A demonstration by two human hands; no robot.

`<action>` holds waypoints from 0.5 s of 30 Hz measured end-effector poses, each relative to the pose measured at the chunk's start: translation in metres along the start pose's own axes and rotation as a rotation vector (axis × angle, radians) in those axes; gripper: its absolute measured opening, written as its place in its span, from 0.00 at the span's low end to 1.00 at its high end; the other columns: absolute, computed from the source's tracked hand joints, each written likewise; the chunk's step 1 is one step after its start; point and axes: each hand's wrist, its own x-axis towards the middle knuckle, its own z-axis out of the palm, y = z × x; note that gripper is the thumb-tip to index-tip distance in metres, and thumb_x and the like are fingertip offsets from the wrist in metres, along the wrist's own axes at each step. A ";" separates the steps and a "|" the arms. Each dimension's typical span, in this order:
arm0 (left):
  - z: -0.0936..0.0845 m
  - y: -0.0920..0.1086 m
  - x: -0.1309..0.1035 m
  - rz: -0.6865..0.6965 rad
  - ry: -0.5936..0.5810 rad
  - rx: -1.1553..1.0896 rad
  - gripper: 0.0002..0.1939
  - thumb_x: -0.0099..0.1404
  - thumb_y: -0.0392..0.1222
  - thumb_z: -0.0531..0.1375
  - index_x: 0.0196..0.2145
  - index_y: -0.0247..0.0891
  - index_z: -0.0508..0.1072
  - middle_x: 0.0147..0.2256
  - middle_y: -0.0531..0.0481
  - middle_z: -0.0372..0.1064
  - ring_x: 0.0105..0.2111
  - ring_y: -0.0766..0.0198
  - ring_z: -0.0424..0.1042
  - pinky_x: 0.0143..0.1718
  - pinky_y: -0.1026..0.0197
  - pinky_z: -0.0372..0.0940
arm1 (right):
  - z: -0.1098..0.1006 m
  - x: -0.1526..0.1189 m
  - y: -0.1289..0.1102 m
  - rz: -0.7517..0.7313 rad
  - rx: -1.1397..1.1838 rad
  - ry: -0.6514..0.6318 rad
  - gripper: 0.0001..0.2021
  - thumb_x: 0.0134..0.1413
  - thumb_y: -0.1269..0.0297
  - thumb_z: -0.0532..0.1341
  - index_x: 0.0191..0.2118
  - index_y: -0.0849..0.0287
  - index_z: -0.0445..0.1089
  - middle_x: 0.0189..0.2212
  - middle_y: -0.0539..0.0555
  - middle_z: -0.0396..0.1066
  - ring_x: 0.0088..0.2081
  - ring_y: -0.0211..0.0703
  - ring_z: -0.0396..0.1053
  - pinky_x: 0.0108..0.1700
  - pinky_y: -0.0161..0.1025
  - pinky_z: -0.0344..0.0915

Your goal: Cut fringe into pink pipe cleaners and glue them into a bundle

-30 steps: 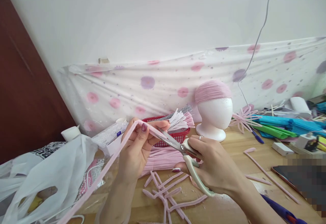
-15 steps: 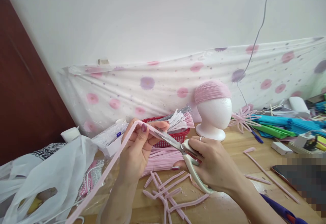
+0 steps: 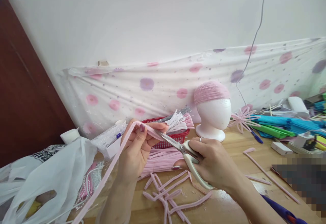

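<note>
Head camera: left hand [image 3: 136,149] pinched the pink strip [image 3: 112,164], which slanted down-left; right hand [image 3: 211,161] gripped scissors [image 3: 182,147] pointing up-left.

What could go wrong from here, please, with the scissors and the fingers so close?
The scissors have blades beside the left hand's fingers, so a slip could nip skin. The pink strip bends over that hand and might shift, giving a crooked cut.

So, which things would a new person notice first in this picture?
Probably the white foam head with its pink-wrapped top, standing behind the right hand. Then the scissors in that hand, their blades at the pink strip held by the left hand.
</note>
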 end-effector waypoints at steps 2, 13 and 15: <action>0.000 0.000 0.000 0.005 -0.004 0.012 0.06 0.66 0.41 0.62 0.31 0.39 0.73 0.37 0.49 0.81 0.39 0.63 0.80 0.41 0.65 0.75 | -0.002 0.001 0.000 0.011 0.010 -0.018 0.24 0.53 0.51 0.63 0.21 0.55 0.47 0.17 0.44 0.53 0.20 0.33 0.48 0.22 0.32 0.45; 0.004 0.000 -0.004 -0.047 -0.013 0.089 0.10 0.65 0.44 0.63 0.29 0.38 0.70 0.38 0.46 0.80 0.42 0.63 0.78 0.42 0.65 0.72 | -0.009 0.005 -0.006 -0.009 -0.071 -0.002 0.20 0.49 0.56 0.65 0.23 0.56 0.51 0.18 0.46 0.59 0.20 0.33 0.51 0.23 0.32 0.47; 0.005 0.000 -0.003 -0.036 -0.007 0.091 0.09 0.65 0.44 0.63 0.29 0.38 0.70 0.37 0.47 0.80 0.42 0.61 0.78 0.40 0.65 0.73 | -0.009 0.005 -0.005 -0.021 -0.074 0.006 0.20 0.50 0.55 0.65 0.23 0.56 0.52 0.18 0.46 0.59 0.20 0.33 0.52 0.23 0.32 0.48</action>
